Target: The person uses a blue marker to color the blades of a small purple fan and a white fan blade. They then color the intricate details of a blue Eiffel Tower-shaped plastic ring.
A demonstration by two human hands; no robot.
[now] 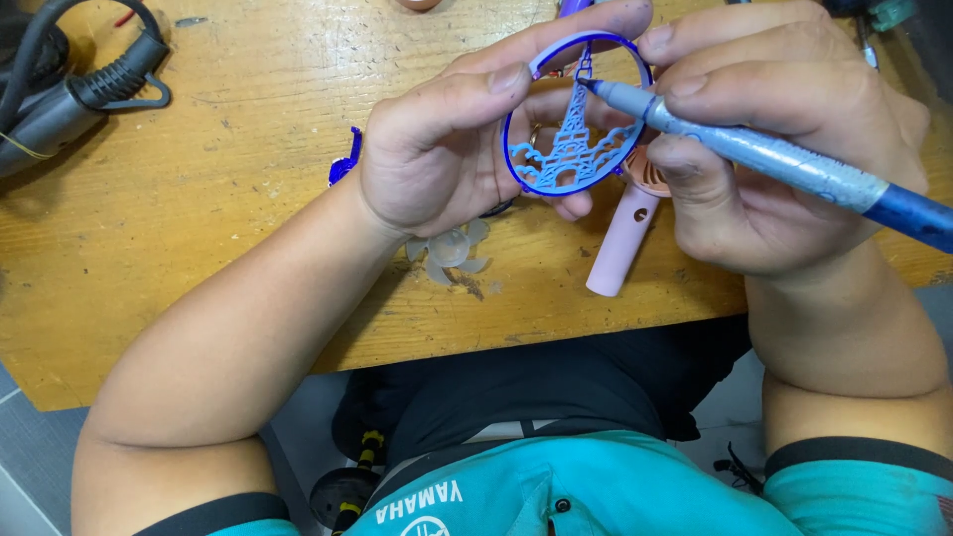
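Above the scratched wooden workbench, our left hand grips a blue plastic ring with a lattice tower cutout, our right hand clasping a blue pen touching it.

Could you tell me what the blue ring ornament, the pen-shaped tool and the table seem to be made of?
Blue ring ornament: probably plastic, with a thin, smooth tower cutout and a slight sheen.
Pen-shaped tool: likely plastic, with a glossy, speckled blue barrel and a grey tip.
Table: wood, worn and yellowish, with visible grain and scratches.
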